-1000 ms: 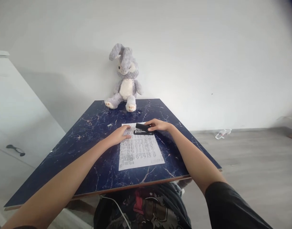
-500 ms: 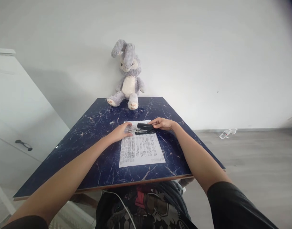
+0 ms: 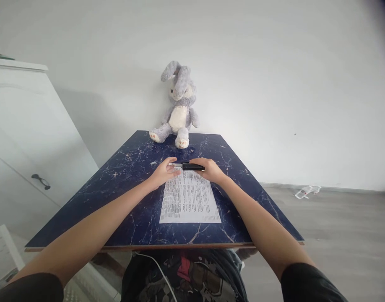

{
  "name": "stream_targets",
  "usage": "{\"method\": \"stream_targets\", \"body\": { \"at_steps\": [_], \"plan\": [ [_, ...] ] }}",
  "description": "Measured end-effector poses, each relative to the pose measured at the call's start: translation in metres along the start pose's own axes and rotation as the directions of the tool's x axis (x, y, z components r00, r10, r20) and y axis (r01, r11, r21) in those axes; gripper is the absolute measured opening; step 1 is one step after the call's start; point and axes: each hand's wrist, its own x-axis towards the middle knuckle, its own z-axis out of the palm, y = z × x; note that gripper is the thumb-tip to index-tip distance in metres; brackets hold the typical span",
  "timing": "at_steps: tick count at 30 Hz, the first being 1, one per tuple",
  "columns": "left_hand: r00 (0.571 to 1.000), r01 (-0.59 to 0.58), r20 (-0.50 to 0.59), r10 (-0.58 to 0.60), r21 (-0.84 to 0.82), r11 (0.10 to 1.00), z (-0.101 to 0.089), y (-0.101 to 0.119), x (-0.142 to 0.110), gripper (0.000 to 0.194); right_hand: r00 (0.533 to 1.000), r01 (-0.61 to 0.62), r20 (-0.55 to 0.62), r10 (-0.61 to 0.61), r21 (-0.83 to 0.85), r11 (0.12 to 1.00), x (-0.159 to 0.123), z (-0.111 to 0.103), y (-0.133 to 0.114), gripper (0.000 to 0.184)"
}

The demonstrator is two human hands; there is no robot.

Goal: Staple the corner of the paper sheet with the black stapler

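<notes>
A black stapler (image 3: pixel 193 167) is held over the top end of a printed sheet of paper (image 3: pixel 191 197). My right hand (image 3: pixel 208 167) is wrapped round its black body, fingers on the far side. From the stapler's left end a silver metal part sticks out toward my left hand (image 3: pixel 164 171). The curved fingers and thumb of that hand are around this metal end and seem to touch it; the exact contact is too small to make out. A small pale silvery piece (image 3: pixel 153 163) lies on the table left of the paper.
A grey plush rabbit (image 3: pixel 180 111) sits at the back of the dark blue marbled table (image 3: pixel 142 228), against the wall. To the left stands a white cabinet (image 3: pixel 32 126) with a black handle. A crumpled clear plastic item (image 3: pixel 306 192) lies on the floor at right.
My right hand has closed further over the stapler, whose top and base, spread apart before, now look folded together. The view has shifted slightly left.
</notes>
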Motion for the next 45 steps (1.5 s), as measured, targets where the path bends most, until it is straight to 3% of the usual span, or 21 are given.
{"method": "stream_targets", "body": {
  "at_steps": [3, 5, 9, 12, 14, 16, 18, 20, 23, 26, 29, 31, 34, 39, 42, 45],
  "plan": [
    [0.981, 0.174, -0.011, -0.195, -0.403, 0.898, 0.006, 0.003, 0.001, 0.030, 0.995, 0.099, 0.012, -0.099, -0.253, 0.962, 0.002, 0.005, -0.007, 0.051],
    [0.961, 0.248, 0.035, -0.273, -0.542, 0.803, 0.007, 0.006, 0.001, 0.018, 0.983, 0.181, 0.064, -0.170, -0.425, 0.887, 0.005, 0.008, -0.013, 0.052],
    [0.937, 0.278, 0.008, -0.350, -0.623, 0.731, 0.007, 0.008, 0.002, 0.010, 0.944, 0.317, 0.118, -0.308, -0.586, 0.745, 0.008, 0.011, -0.024, 0.043],
    [0.922, 0.274, -0.051, -0.384, -0.615, 0.739, 0.009, 0.007, 0.002, 0.009, 0.954, 0.283, 0.075, -0.291, -0.553, 0.784, 0.008, 0.012, -0.027, 0.044],
    [0.913, 0.253, -0.124, -0.389, -0.578, 0.776, 0.009, 0.006, 0.001, 0.008, 0.986, 0.130, -0.041, -0.164, -0.438, 0.890, 0.009, 0.013, -0.025, 0.042],
    [0.911, 0.206, -0.210, -0.356, -0.515, 0.832, 0.008, 0.007, 0.000, 0.006, 0.987, -0.110, -0.140, 0.076, -0.254, 0.961, 0.009, 0.013, -0.019, 0.030],
    [0.922, 0.149, -0.265, -0.283, -0.430, 0.891, 0.007, 0.007, -0.001, 0.007, 0.939, -0.331, -0.131, 0.318, -0.091, 0.939, 0.008, 0.009, -0.010, 0.021],
    [0.939, 0.097, -0.284, -0.193, -0.320, 0.942, 0.006, 0.006, -0.002, 0.010, 0.884, -0.464, -0.058, 0.463, -0.003, 0.886, 0.006, 0.000, 0.002, 0.027],
    [0.968, 0.002, -0.250, -0.026, -0.096, 0.995, 0.004, 0.003, -0.002, 0.014, 0.831, -0.556, 0.030, 0.556, 0.046, 0.830, -0.001, -0.018, 0.022, 0.031],
    [0.980, -0.102, -0.162, 0.118, 0.101, 0.990, 0.004, 0.002, -0.002, 0.015, 0.753, -0.658, 0.005, 0.658, 0.019, 0.753, -0.010, -0.035, 0.043, 0.034],
    [0.979, -0.153, -0.099, 0.176, 0.206, 0.967, 0.004, 0.003, -0.004, 0.017, 0.676, -0.735, -0.066, 0.734, 0.008, 0.678, -0.020, -0.046, 0.059, 0.039],
    [0.978, -0.170, -0.075, 0.195, 0.256, 0.952, 0.004, 0.004, -0.005, 0.019, 0.656, -0.751, -0.081, 0.751, 0.034, 0.660, -0.023, -0.049, 0.063, 0.039],
    [0.968, -0.199, -0.085, 0.234, 0.300, 0.933, 0.003, 0.009, -0.007, 0.019, 0.708, -0.703, 0.039, 0.705, 0.123, 0.700, -0.020, -0.047, 0.053, 0.037],
    [0.917, -0.283, -0.169, 0.362, 0.367, 0.886, 0.002, 0.023, -0.012, 0.025, 0.840, -0.529, 0.293, 0.457, 0.254, 0.810, -0.001, -0.027, 0.010, 0.038],
    [0.892, -0.321, -0.178, 0.416, 0.400, 0.859, 0.004, 0.028, -0.015, 0.026, 0.850, -0.459, 0.397, 0.345, 0.239, 0.856, 0.006, -0.019, -0.009, 0.037],
    [0.887, -0.341, -0.150, 0.436, 0.423, 0.839, 0.006, 0.030, -0.017, 0.026, 0.858, -0.419, 0.421, 0.294, 0.245, 0.874, 0.007, -0.020, -0.016, 0.038]
  ]
}}
